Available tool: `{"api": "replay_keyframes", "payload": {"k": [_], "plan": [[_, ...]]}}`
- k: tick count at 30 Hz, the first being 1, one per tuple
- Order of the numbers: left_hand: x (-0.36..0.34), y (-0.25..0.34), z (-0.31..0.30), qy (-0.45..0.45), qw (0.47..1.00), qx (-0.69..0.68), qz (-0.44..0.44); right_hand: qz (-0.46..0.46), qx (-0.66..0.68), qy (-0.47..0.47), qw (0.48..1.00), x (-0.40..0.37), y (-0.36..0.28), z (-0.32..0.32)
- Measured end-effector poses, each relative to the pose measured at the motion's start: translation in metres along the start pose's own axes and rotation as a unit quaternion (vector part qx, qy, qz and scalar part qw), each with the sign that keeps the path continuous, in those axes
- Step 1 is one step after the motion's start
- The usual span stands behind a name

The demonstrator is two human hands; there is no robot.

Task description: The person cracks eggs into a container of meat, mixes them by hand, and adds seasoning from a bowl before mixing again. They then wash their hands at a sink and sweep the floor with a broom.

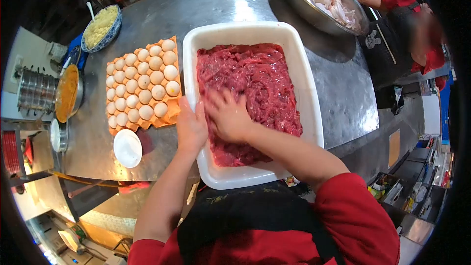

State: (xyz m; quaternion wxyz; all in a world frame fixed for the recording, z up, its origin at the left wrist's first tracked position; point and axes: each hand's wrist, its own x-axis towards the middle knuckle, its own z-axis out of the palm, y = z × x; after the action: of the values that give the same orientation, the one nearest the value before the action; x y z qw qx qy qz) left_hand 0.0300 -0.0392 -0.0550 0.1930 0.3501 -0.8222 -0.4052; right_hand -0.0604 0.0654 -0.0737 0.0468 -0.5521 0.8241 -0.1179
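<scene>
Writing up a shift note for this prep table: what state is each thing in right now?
white tub: filled with raw meat in red strips.
left hand: grip on the tub's left rim.
right hand: fingers spread, pressed into the meat.
egg tray: mostly full, a few cups empty.
patterned bowl: filled with yellowish crumbs, spoon in it.
metal basin: heaped with pale raw poultry.

A white rectangular tub [304, 68] stands lengthwise on the table [206, 5], its near end reaching over the near edge. Raw red meat [255, 78], seemingly thin strips, fills it, wet and uneven.
</scene>
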Motion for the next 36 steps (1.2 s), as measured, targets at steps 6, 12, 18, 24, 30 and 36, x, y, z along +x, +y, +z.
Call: {"api": "replay_keyframes", "payload": {"k": [6, 12, 18, 24, 30, 36], "plan": [[0.0, 0.008, -0.005, -0.027, 0.999, -0.002, -0.037, -0.156, 0.061, -0.315, 0.934, -0.086, 0.062, -0.066], [-0.001, 0.008, -0.004, -0.034, 0.997, -0.025, -0.062, 0.038, -0.068, -0.06, 0.995, 0.007, 0.166, -0.049], [-0.001, 0.009, -0.005, -0.02, 0.998, 0.022, -0.056, 0.102, -0.05, 0.035, 0.993, 0.07, 0.034, -0.005], [-0.001, 0.007, -0.004, -0.009, 0.999, 0.039, -0.026, -0.137, 0.098, -0.225, 0.96, -0.064, 0.022, -0.05], [-0.002, 0.012, -0.005, -0.017, 0.999, -0.019, -0.026, 0.02, -0.021, -0.235, 0.972, -0.058, 0.101, -0.095], [-0.002, 0.008, -0.003, -0.013, 0.999, -0.012, -0.036, 0.259, -0.068, -0.126, 0.955, 0.067, 0.112, -0.028]]}}
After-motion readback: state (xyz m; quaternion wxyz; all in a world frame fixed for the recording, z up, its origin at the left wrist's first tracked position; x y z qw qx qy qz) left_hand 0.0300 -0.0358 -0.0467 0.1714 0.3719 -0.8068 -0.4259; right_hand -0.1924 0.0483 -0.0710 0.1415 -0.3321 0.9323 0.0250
